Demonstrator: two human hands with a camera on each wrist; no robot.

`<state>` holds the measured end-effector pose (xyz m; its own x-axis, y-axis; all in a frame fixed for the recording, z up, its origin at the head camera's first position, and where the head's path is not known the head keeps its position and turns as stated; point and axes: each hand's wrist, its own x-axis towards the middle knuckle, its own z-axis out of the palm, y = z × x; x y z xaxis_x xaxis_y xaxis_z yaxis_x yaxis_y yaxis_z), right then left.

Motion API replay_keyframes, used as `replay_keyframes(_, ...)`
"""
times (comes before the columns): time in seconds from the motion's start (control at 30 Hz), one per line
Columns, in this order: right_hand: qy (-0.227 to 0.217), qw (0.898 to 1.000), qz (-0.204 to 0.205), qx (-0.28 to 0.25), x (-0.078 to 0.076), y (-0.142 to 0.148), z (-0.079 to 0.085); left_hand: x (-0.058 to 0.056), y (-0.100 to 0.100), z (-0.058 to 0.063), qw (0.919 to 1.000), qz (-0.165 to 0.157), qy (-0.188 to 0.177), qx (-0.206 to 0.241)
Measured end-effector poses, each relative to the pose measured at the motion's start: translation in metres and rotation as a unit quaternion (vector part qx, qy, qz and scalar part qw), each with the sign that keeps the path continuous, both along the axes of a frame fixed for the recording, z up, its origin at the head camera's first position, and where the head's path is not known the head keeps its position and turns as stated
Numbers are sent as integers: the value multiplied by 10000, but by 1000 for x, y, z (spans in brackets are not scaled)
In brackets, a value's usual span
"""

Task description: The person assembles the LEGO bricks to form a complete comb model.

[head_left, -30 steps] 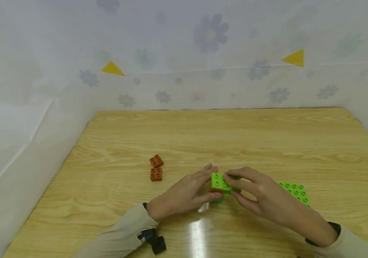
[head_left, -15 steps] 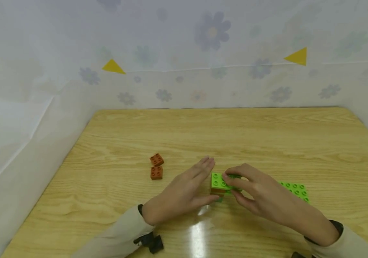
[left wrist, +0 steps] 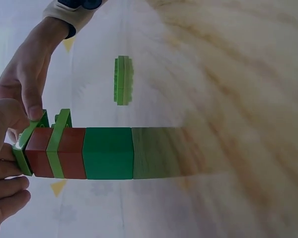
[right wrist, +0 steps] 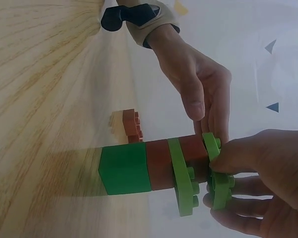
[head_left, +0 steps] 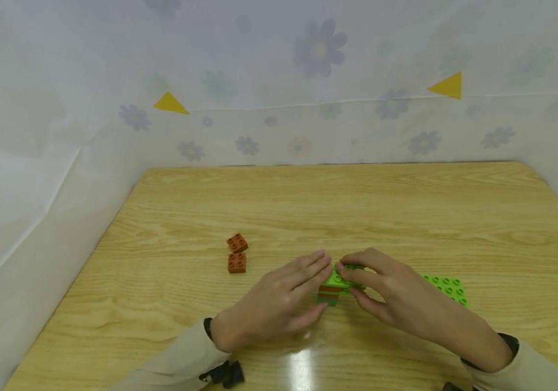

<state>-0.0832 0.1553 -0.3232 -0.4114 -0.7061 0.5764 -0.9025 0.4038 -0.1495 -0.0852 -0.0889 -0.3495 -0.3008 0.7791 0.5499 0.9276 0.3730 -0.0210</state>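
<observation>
A block stack stands on the table: a dark green block [right wrist: 124,168] at the bottom, then a reddish-brown brick [left wrist: 72,153], a light green plate [right wrist: 181,173], another brown brick [left wrist: 38,152], and a top light green plate [head_left: 336,280]. That top plate sits slightly tilted and juts out to the right, like the lower plate. My right hand [head_left: 398,296] pinches its overhanging right part between thumb and fingers. My left hand [head_left: 276,301] lays nearly straight fingers over the plate's left end. Its thumb points toward the stack's lower left side; contact there is unclear.
Two small brown bricks [head_left: 237,263] lie touching or nearly so on the table, left of the hands. A light green studded plate [head_left: 447,288] rests to the right, partly behind my right forearm. White flowered sheeting [head_left: 259,81] encloses the wooden table [head_left: 308,212].
My left hand drew back from the stack's side, then came over the top plate's left end, its thumb leaving the brown brick. My right hand keeps its pinch almost unmoved.
</observation>
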Motion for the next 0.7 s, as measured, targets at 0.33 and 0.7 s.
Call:
replay_keyframes(0.33, -256, 9993, 60, -272, 2, 3, -2, 3, -1, 6, 9990, 47, -438, -117)
replay_keyframes(0.7, -357, 9976, -52, -584, 2, 2, -8, 2, -1, 5, 9987, 4, -494, -113)
